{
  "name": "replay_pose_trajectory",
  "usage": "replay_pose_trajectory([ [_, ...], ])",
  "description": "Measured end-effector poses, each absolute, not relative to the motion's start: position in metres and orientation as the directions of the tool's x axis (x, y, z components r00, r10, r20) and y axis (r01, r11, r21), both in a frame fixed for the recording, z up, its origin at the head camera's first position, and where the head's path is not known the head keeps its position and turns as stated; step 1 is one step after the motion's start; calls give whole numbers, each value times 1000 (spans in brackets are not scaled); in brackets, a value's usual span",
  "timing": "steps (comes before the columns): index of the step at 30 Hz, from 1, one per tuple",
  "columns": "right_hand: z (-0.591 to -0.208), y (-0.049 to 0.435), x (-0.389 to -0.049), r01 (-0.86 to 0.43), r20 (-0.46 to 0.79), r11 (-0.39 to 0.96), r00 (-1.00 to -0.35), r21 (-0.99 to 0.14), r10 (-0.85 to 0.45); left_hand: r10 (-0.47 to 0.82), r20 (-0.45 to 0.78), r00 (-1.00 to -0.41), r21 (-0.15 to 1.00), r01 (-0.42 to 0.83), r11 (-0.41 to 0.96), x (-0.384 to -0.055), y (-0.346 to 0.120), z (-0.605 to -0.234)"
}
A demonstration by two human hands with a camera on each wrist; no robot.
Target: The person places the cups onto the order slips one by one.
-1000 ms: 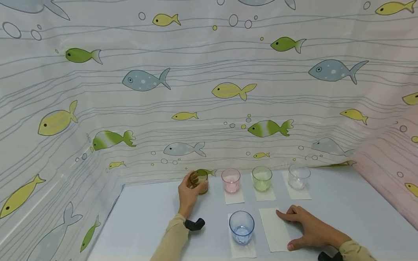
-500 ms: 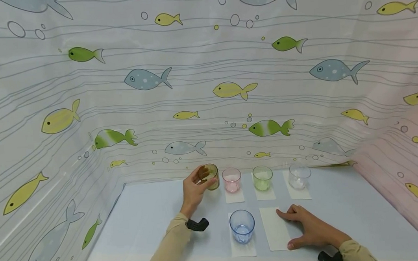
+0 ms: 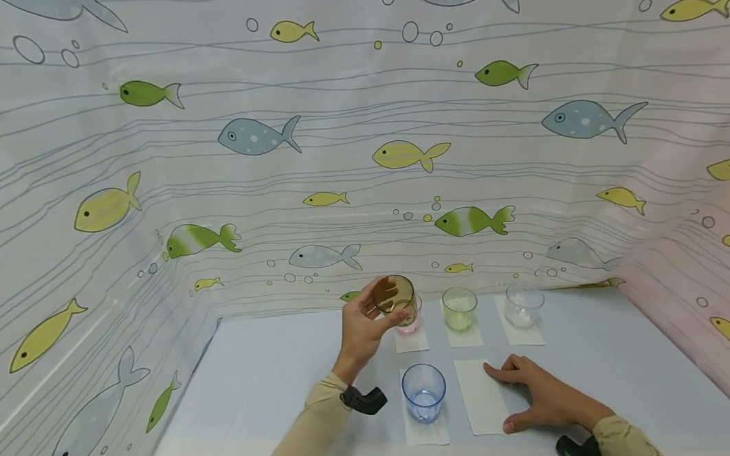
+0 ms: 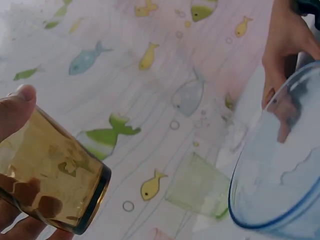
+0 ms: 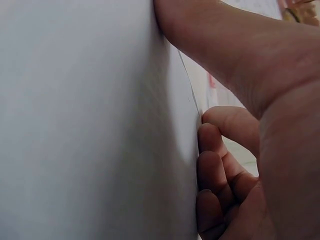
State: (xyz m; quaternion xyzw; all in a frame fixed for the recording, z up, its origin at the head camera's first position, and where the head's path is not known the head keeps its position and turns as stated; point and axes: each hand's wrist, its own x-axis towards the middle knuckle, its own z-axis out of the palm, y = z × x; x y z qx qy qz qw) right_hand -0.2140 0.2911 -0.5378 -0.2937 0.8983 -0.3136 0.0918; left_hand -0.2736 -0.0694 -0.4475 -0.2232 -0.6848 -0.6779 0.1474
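Observation:
An amber drinking glass (image 3: 399,294) is held by my left hand (image 3: 358,335), thumb on the near side and fingers round the far side. It is raised off the table and partly hides the pink glass (image 3: 409,329) behind it. The left wrist view shows the amber glass (image 4: 70,170) tilted. My right hand (image 3: 541,398) rests on the table, its index fingertip and thumb at the right edge of a white paper strip (image 3: 481,401). Left of that strip, a blue glass (image 3: 424,393) stands upright on another paper strip (image 3: 427,434).
In the back row, a green glass (image 3: 460,310) and a clear glass (image 3: 525,307) stand on white paper strips, right of the pink one. A fish-patterned curtain (image 3: 365,221) rises behind and beside the pale blue table (image 3: 255,385).
My left hand has lifted the amber glass and carried it rightward, from left of the pink glass to in front of it. The right hand stays in place.

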Motion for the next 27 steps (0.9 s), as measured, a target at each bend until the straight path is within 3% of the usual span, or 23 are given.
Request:
replay_pose_trajectory([
  [20,-536,292,-215,-485,20,629,-801,-608,-599,285,479,-830,875,478,-78,-235,-3,-437],
  [27,-535,291,-213,-476,25,619,-805,-625,-593,304,433,-848,899,430,-80,-221,16,-438],
])
